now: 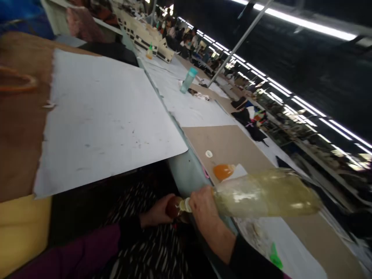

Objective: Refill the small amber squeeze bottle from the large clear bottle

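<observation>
My right hand [205,209] is wrapped round the neck of a large clear plastic bottle [264,193] with a yellowish tint. The bottle lies almost level, its neck pointing left. Its mouth meets a small orange-brown container [173,207], held low by my left hand [158,212] above my patterned lap. Whether liquid is flowing between them I cannot tell. On the brown board beyond lie a small bottle with orange contents [223,171] and a round white piece [209,154]. A green nozzle-like piece [274,256] rests on white paper, right of my right forearm.
A white sheet [110,120] covers the table at left, beside an orange loop-shaped handle [17,82]. Further off stand a teal bottle [188,80] and a small green-tipped bottle [149,52]. A yellow container [23,232] is at lower left. People sit far back.
</observation>
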{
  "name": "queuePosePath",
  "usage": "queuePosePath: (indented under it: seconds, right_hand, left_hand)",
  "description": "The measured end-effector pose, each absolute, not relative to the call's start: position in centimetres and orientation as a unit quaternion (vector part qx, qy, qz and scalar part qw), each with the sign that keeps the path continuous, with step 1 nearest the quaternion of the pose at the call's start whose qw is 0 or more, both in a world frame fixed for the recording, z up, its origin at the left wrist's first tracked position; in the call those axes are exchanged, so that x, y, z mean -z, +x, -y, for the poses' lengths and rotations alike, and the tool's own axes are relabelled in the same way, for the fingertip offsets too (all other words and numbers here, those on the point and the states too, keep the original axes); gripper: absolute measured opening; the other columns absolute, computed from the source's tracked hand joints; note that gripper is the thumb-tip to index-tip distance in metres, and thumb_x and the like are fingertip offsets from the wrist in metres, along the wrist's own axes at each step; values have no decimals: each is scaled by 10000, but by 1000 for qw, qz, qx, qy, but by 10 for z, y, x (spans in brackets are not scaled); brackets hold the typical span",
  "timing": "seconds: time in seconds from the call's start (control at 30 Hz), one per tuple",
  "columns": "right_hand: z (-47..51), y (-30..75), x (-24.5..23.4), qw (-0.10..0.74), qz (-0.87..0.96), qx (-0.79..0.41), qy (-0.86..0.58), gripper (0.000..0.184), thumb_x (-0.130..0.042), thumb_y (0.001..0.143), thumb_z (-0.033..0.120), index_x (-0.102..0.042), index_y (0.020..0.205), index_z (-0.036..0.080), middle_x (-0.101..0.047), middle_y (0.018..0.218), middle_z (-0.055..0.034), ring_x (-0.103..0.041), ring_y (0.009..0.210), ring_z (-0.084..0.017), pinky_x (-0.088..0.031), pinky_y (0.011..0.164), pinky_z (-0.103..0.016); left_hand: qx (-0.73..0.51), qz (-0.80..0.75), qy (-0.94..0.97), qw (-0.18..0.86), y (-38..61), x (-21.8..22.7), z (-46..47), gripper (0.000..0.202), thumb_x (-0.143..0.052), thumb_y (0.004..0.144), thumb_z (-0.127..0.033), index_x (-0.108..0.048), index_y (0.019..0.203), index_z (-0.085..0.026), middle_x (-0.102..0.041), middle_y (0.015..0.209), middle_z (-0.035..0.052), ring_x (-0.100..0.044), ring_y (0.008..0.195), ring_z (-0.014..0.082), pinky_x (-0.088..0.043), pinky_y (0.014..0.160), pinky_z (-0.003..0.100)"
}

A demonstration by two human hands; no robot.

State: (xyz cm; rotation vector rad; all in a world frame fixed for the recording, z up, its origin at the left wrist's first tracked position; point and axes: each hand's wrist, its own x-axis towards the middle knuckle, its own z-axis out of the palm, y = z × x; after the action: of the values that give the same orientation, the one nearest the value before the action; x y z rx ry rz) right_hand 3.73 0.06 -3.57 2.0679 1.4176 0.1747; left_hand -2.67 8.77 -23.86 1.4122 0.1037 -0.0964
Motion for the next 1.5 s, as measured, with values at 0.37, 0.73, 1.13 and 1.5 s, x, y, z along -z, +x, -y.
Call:
queuePosePath:
  seconds: [0.37, 0.73, 1.13, 1.5]
  right_hand:
    - [0, 46, 16, 443, -568, -104, 686, 298, -395, 736, -18, -637, 884, 73, -595, 705, -148, -544, 656, -272, -407, 628, -428]
    - [-10, 49, 5, 422, -576, -76, 696, 308, -353, 718, -35, -610, 829, 93, -565, 653, -122, -539, 605, -274, -361, 585, -399]
    - [-2, 56, 6, 402, -612, -98, 674, 248, -388, 719, -25, -579, 774, 123, -539, 627, -90, -528, 586, -266, -338, 581, -392]
    - [0, 55, 6, 423, -603, -76, 673, 244, -410, 738, -32, -591, 818, 111, -565, 651, -93, -549, 625, -264, -363, 590, -399]
  left_hand:
    - [-23, -15, 736, 676, -28, 245, -94, 824, -838, 497, -337, -447, 1210, -204, -543, 1133, 65, -530, 1031, 262, -440, 885, 369]
    - [-28, -8, 754, 656, -25, 246, -94, 771, -823, 490, -327, -459, 1158, -207, -550, 1076, 46, -550, 979, 245, -446, 838, 324]
    - [-40, 6, 753, 657, -23, 252, -92, 769, -826, 486, -363, -468, 1148, -207, -556, 1067, 42, -543, 989, 252, -439, 860, 331]
    - [-46, 3, 757, 652, -23, 251, -92, 760, -829, 481, -370, -470, 1132, -210, -557, 1042, 32, -542, 974, 239, -444, 838, 312]
